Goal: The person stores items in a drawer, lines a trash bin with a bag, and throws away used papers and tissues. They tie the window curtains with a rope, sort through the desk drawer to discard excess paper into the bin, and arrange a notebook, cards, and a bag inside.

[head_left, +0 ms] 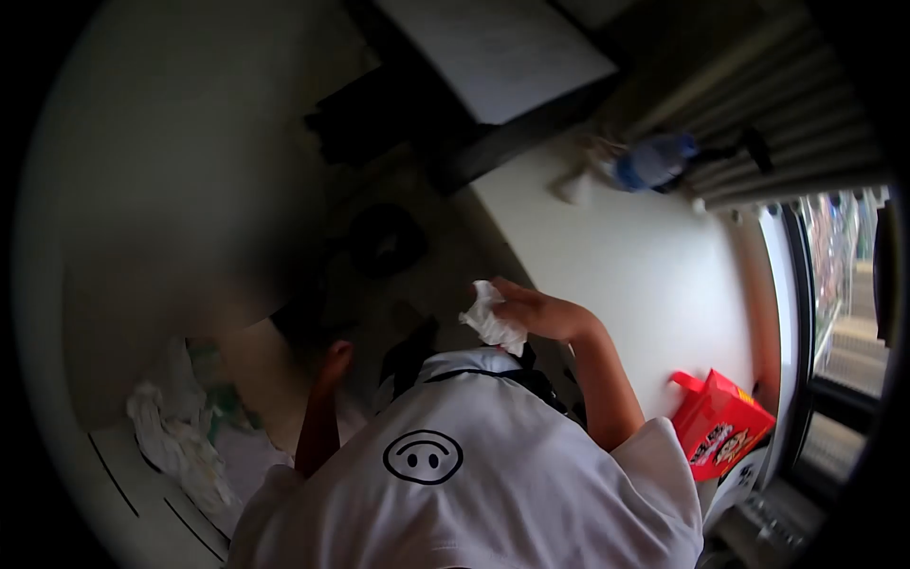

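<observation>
A crumpled white tissue or cloth point(493, 315) is in my right hand point(533, 311), its fingers bent around it in front of my body. My left hand point(338, 358) hangs lower at the left, dim and partly blurred, with its fingers curled in; whether it holds anything is too dark to tell. Below both hands spreads my light shirt point(493, 474) with a smiley print.
A white counter point(616, 275) runs along the right, bearing a blue-labelled bottle point(652, 161) and a red bag point(720, 424). Rumpled cloths point(180, 427) lie at the lower left. A dark-edged table point(502, 52) stands ahead; a window point(848, 294) is at the right.
</observation>
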A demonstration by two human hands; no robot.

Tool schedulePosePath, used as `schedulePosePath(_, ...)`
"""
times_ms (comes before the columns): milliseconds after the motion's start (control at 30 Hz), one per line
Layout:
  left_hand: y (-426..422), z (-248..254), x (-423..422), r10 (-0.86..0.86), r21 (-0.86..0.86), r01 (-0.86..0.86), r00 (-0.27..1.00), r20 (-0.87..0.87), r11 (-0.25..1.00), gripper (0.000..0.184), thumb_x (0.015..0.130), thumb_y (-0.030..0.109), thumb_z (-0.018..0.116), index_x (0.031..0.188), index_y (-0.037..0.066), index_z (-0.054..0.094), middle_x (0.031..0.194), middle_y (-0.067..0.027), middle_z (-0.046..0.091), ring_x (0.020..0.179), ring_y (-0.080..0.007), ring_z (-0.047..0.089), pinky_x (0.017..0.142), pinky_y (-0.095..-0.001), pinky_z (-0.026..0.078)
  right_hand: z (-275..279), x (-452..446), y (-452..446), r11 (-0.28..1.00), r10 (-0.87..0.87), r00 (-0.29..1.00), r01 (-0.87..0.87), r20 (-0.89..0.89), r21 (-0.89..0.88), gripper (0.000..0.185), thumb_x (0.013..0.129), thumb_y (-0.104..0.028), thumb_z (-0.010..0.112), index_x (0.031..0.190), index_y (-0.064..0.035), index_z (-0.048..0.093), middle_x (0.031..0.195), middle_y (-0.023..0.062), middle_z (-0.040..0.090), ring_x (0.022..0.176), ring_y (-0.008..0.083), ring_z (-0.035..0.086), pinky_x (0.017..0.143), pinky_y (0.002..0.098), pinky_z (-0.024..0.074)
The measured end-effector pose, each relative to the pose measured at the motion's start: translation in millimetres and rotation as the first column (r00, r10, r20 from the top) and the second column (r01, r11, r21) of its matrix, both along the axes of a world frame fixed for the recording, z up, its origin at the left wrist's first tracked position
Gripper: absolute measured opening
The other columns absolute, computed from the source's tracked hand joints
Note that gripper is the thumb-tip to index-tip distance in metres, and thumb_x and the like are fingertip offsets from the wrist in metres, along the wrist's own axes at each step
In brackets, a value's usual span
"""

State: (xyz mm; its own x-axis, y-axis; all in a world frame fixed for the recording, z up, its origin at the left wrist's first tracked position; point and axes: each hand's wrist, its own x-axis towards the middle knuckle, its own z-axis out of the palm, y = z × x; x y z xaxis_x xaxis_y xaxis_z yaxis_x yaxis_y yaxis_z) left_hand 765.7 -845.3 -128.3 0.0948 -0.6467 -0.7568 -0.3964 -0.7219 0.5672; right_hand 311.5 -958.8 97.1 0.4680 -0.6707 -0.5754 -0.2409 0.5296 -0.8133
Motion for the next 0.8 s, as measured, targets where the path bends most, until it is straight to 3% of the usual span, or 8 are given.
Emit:
schedulePosePath(100, 32.8, -4.2, 41.0, 0.165, -0.050, -0.175, 0.974, -0.156, 0.983, 0.017, 0.087, 0.024, 0.047, 0.092, 0.009, 0.054, 0.071, -0.0033, 0.052, 0.065, -0.0142, 0.052, 0.061, -0.0299, 0.044, -64.6, 100.2, -30.6, 0.976, 0.190, 0.976, -0.200, 0.108, 0.091, 0.055, 0.084, -0.032, 0.055, 0.128, -0.0040, 0.038, 0.113, 0.0133, 0.052, 0.104, 0.0197, 0.050, 0.088, 0.0321, 0.0397)
schedulePosePath(200, 46.8, 28.8, 43.4, 0.492, 0.137, -0.484, 0.870, -0.031, 0.864, 0.019, 0.087, 0.024, 0.045, 0.094, 0.008, 0.053, 0.075, -0.0063, 0.056, 0.065, -0.0165, 0.054, 0.059, -0.0309, 0.045, -150.4, 177.6, -51.5, 0.971, 0.101, 0.994, -0.087, -0.052, 0.224, 0.055, 0.081, -0.034, 0.058, 0.124, -0.0029, 0.042, 0.113, 0.0144, 0.052, 0.105, 0.0206, 0.050, 0.084, 0.0359, 0.0439)
schedulePosePath(300, 100.7, 5.4, 65.7, 0.540, 0.228, -0.509, 0.836, -0.099, 0.830, 0.023, 0.087, 0.025, 0.045, 0.098, 0.006, 0.052, 0.079, -0.0102, 0.059, 0.066, -0.0186, 0.057, 0.057, -0.0306, 0.045, -278.8, 226.6, -79.7, 0.907, -0.015, 0.999, 0.035, -0.051, 0.419, 0.063, 0.080, -0.034, 0.062, 0.127, -0.0010, 0.036, 0.111, 0.0145, 0.052, 0.089, 0.0216, 0.058, 0.066, 0.0299, 0.0525)
schedulePosePath(367, 141.0, -12.7, 73.5, 0.580, 0.218, -0.551, 0.810, -0.093, 0.805, 0.023, 0.088, 0.025, 0.045, 0.100, 0.006, 0.051, 0.079, -0.0109, 0.060, 0.065, -0.0183, 0.057, 0.056, -0.0297, 0.044, -365.0, 257.2, -96.0, 0.832, -0.284, 0.910, 0.390, -0.302, 0.395, 0.076, 0.078, -0.039, 0.064, 0.134, -0.0041, 0.026, 0.124, 0.0179, 0.043, 0.096, 0.0277, 0.056, 0.074, 0.0367, 0.0538)
schedulePosePath(533, 209.6, -21.2, 63.0, 0.743, 0.353, -0.683, 0.668, -0.051, 0.639, 0.017, 0.087, 0.018, 0.045, 0.100, 0.007, 0.050, 0.077, -0.0098, 0.061, 0.066, -0.0188, 0.060, 0.058, -0.0312, 0.045, -372.4, 320.5, -151.4, 0.742, -0.253, 0.807, 0.515, -0.534, 0.428, 0.095, 0.077, -0.044, 0.062, 0.140, -0.0136, -0.003, 0.143, 0.0163, 0.014, 0.119, 0.0340, 0.038, 0.086, 0.0454, 0.0499)
schedulePosePath(633, 252.7, -33.5, 48.4, 0.782, 0.418, -0.729, 0.620, 0.066, 0.542, 0.018, 0.086, 0.020, 0.046, 0.101, 0.009, 0.050, 0.080, -0.0110, 0.062, 0.067, -0.0211, 0.060, 0.059, -0.0325, 0.046, -401.7, 307.5, -139.2, 0.809, -0.036, 0.818, 0.361, -0.574, 0.464, 0.087, 0.082, -0.039, 0.059, 0.140, -0.0127, 0.000, 0.142, 0.0164, 0.015, 0.122, 0.0333, 0.035, 0.090, 0.0453, 0.0473)
schedulePosePath(733, 268.4, -45.8, 38.8, 0.713, 0.667, -0.612, 0.681, 0.170, 0.425, 0.022, 0.087, 0.024, 0.045, 0.101, 0.008, 0.050, 0.081, -0.0111, 0.063, 0.066, -0.0235, 0.061, 0.058, -0.0353, 0.047, -403.7, 278.0, -139.5, 0.810, 0.150, 0.919, 0.097, -0.365, 0.578, 0.065, 0.085, -0.028, 0.058, 0.137, -0.0069, 0.025, 0.139, 0.0174, 0.026, 0.120, 0.0319, 0.038, 0.092, 0.0410, 0.0435)
schedulePosePath(800, 261.0, -51.1, 46.7, 0.661, 0.705, -0.524, 0.743, 0.103, 0.479, 0.024, 0.086, 0.026, 0.046, 0.102, 0.008, 0.050, 0.082, -0.0106, 0.063, 0.065, -0.0243, 0.061, 0.059, -0.0363, 0.047, -368.9, 252.2, -128.8, 0.902, 0.094, 0.912, 0.092, -0.399, 0.422, 0.051, 0.087, -0.028, 0.055, 0.129, -0.0035, 0.041, 0.132, 0.0168, 0.039, 0.114, 0.0302, 0.045, 0.090, 0.0394, 0.0426)
